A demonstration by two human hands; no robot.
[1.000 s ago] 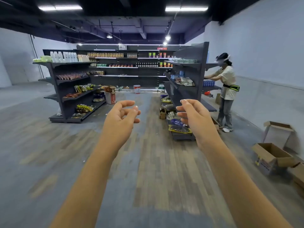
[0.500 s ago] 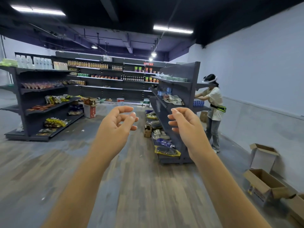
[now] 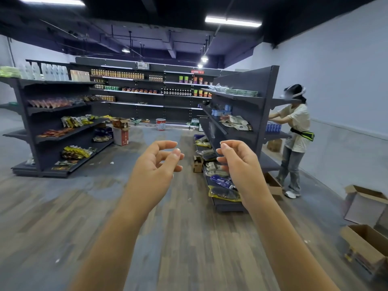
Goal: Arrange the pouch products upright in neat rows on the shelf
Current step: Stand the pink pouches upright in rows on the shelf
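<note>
Pouch products [image 3: 235, 123] are lying loose on the dark shelf [image 3: 237, 133] at far right. The left hand [image 3: 154, 166] and right hand [image 3: 241, 164] are hovering over the wooden floor [image 3: 189, 227], fingers loosely curled, holding nothing. Another person [image 3: 295, 133] is standing beyond the shelf.

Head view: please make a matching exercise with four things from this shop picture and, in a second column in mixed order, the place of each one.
Things
1. red and white bucket
2. open cardboard boxes
3. blue pouch
4. white bottles

Places
A. top of the left shelf unit
B. floor by the right wall
C. lowest level of the middle shelf unit
D. floor before the back shelves

Pairs: 1-D, 2-B, 3-C, 4-A
</note>
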